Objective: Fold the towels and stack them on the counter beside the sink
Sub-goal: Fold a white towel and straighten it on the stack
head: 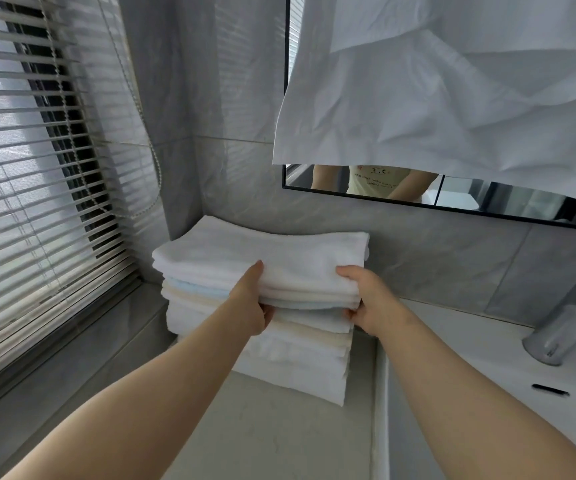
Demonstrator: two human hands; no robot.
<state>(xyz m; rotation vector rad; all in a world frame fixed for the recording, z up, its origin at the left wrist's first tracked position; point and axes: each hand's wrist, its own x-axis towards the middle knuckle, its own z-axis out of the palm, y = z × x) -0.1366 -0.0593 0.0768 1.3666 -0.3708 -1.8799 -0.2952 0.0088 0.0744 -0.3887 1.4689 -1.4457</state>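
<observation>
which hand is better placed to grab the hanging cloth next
Right hand, probably: the cloth hangs above and to its side. The left hand grips the towels nearer the blinds.

The stack of folded white, cream and pale-blue towels point(262, 268) is soft cloth with a fuzzy, matt nap. The hanging white sheet point(453, 98) is thinner woven cloth, creased and matt. The grey veined wall tiles point(435, 261) look smooth with a low sheen. The chunky silver tap point(563, 327) is polished metal, the white basin point(470, 368) is glossy, and the pale counter point(279, 438) is smooth.
</observation>
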